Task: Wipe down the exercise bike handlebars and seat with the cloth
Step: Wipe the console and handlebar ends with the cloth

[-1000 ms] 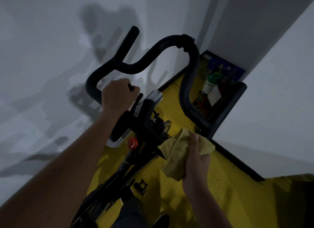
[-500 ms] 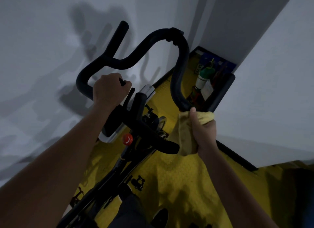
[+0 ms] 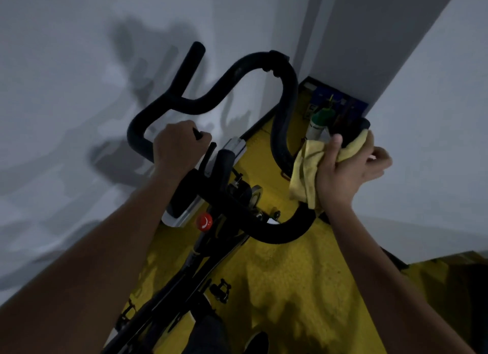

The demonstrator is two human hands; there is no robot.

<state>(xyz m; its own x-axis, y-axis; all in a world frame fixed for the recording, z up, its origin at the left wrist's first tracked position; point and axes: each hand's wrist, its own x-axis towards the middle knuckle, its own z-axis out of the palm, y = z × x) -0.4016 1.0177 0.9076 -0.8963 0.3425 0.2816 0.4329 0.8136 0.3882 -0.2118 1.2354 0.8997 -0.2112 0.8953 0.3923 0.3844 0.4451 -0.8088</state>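
Two bare hands work on one black curved foam-padded handlebar of an exercise bike standing on a yellow floor. The left hand has its fingers curled tight around the left grip. One red round knob sits below. The right hand wraps one crumpled yellow cloth around the right handlebar end, thumb pressing, outer fingers loosely spread.

The handlebars loop across the upper centre of the frame. The left hand sits on their left bend; right of centre, the right hand and cloth wrap the right-hand end. A bottle stands on the floor behind that end.
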